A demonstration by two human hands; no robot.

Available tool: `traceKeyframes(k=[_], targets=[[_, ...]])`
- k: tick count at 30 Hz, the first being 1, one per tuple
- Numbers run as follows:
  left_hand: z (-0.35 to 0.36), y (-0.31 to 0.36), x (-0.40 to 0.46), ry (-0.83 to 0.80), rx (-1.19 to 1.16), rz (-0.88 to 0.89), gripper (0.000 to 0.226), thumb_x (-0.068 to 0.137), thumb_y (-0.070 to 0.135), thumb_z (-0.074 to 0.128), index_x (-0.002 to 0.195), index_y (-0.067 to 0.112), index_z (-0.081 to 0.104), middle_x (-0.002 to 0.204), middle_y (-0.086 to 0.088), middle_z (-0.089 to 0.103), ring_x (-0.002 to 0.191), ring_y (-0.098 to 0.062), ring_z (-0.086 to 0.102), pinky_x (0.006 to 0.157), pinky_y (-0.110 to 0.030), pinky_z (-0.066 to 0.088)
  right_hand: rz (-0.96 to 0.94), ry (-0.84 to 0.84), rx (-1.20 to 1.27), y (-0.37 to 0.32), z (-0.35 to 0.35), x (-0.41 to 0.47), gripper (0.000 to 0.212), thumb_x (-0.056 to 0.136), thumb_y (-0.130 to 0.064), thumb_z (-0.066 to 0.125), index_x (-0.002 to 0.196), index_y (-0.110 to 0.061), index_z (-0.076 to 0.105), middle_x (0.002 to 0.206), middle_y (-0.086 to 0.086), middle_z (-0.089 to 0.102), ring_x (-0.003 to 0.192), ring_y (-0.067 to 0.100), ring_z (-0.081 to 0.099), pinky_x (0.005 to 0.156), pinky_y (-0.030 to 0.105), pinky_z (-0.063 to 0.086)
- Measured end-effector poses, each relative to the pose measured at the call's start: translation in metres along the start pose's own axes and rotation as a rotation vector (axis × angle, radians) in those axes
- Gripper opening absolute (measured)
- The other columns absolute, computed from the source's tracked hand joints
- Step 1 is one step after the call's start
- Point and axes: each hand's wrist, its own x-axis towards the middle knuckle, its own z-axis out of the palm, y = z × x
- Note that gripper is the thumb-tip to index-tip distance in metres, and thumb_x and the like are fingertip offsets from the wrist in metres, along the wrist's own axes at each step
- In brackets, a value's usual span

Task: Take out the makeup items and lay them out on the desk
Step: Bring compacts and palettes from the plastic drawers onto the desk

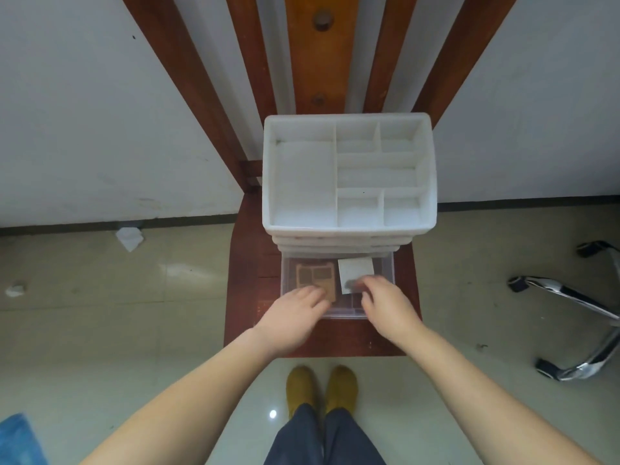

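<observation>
White plastic organizer [349,176] stands on the seat of a wooden chair [241,297], and its top compartments hold nothing that I can see. Its clear bottom drawer [389,266] is pulled out toward me, so I can reach in from above. Two makeup items lie inside: a brown palette [313,275] on the left and a white flat packet [355,270] on the right, near each other but apart.

My left hand [295,313] is over the near end of the palette, its fingers touching that edge; whether they already pinch it I cannot tell. My right hand [385,303] reaches to the near end of the packet with curled fingers, but motion blur hides whether it grips.

I judge that I use both hands so that each takes one item. No counter is visible, so laying them out comes after.
</observation>
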Motion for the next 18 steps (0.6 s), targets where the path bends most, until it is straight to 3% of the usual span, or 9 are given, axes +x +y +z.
traceKeyframes(k=[2, 4, 6, 8, 11, 13, 15, 18], targets=[[0.014, -0.005, 0.021, -0.068, -0.057, -0.243, 0.047, 0.089, 0.007, 0.048, 0.136, 0.011, 0.04, 0.146, -0.012, 0.036, 0.131, -0.03, 0.038, 0.102, -0.038, 0.037, -0.151, -0.058, -0.299, 0.009, 0.005, 0.021, 0.041, 0.089, -0.006, 0.05, 0.13, -0.015, 0.046, 0.15, 0.005, 0.029, 0.134, 0.027, 0.035, 0.103, 0.04, 0.04], [0.027, -0.012, 0.041, -0.074, -0.041, -0.332, 0.056, 0.088, 0.013, 0.052, 0.141, 0.012, 0.034, 0.152, -0.011, 0.027, 0.139, -0.028, 0.026, 0.112, -0.037, 0.023, -0.207, -0.096, -0.52, 0.018, 0.012, 0.041, 0.05, 0.084, -0.005, 0.057, 0.131, -0.015, 0.04, 0.156, 0.006, 0.012, 0.143, 0.027, 0.015, 0.115, 0.043, 0.023], [0.039, -0.017, 0.052, -0.086, 0.009, -0.354, 0.067, 0.085, 0.021, 0.061, 0.144, 0.013, 0.029, 0.154, -0.011, 0.022, 0.142, -0.027, 0.019, 0.117, -0.038, 0.01, -0.241, -0.089, -0.65, 0.026, 0.019, 0.056, 0.056, 0.082, -0.007, 0.06, 0.132, -0.015, 0.035, 0.156, 0.008, 0.011, 0.144, 0.025, 0.01, 0.118, 0.047, 0.006], [0.048, -0.021, 0.055, -0.084, 0.075, -0.377, 0.074, 0.084, 0.021, 0.063, 0.145, 0.013, 0.022, 0.155, -0.01, 0.019, 0.143, -0.027, 0.016, 0.117, -0.039, 0.006, -0.238, -0.062, -0.699, 0.033, 0.026, 0.063, 0.058, 0.082, -0.008, 0.059, 0.133, -0.014, 0.032, 0.155, 0.008, 0.015, 0.144, 0.023, 0.011, 0.117, 0.049, 0.0], [0.056, -0.023, 0.054, -0.041, 0.114, -0.371, 0.079, 0.082, 0.018, 0.064, 0.146, 0.015, 0.019, 0.152, -0.01, 0.023, 0.142, -0.029, 0.018, 0.117, -0.043, 0.007, -0.263, -0.014, -0.716, 0.036, 0.032, 0.063, 0.053, 0.082, -0.01, 0.059, 0.13, -0.013, 0.037, 0.146, 0.011, 0.029, 0.138, 0.026, 0.025, 0.117, 0.045, 0.005], [0.053, -0.025, 0.055, -0.054, 0.098, -0.346, 0.083, 0.078, 0.023, 0.067, 0.146, 0.016, 0.019, 0.145, -0.012, 0.03, 0.136, -0.031, 0.026, 0.115, -0.043, 0.014, -0.277, -0.012, -0.649, 0.036, 0.03, 0.058, 0.053, 0.08, -0.019, 0.061, 0.128, -0.013, 0.039, 0.136, 0.009, 0.039, 0.128, 0.029, 0.035, 0.112, 0.042, 0.023], [0.045, -0.027, 0.052, -0.068, 0.027, -0.367, 0.085, 0.074, 0.03, 0.067, 0.145, 0.016, 0.022, 0.136, -0.014, 0.035, 0.127, -0.033, 0.032, 0.108, -0.04, 0.026, -0.239, -0.006, -0.49, 0.033, 0.022, 0.049, 0.056, 0.079, -0.028, 0.063, 0.128, -0.015, 0.039, 0.13, 0.008, 0.042, 0.12, 0.029, 0.039, 0.092, 0.037, 0.043], [0.025, -0.025, 0.04, -0.025, -0.144, -0.395, 0.084, 0.069, 0.035, 0.066, 0.142, 0.019, 0.027, 0.126, -0.014, 0.04, 0.119, -0.034, 0.036, 0.097, -0.037, 0.038, -0.156, 0.012, -0.177, 0.026, 0.001, 0.029, 0.063, 0.076, -0.036, 0.068, 0.129, -0.021, 0.038, 0.126, 0.005, 0.045, 0.117, 0.026, 0.043, 0.083, 0.031, 0.044]])
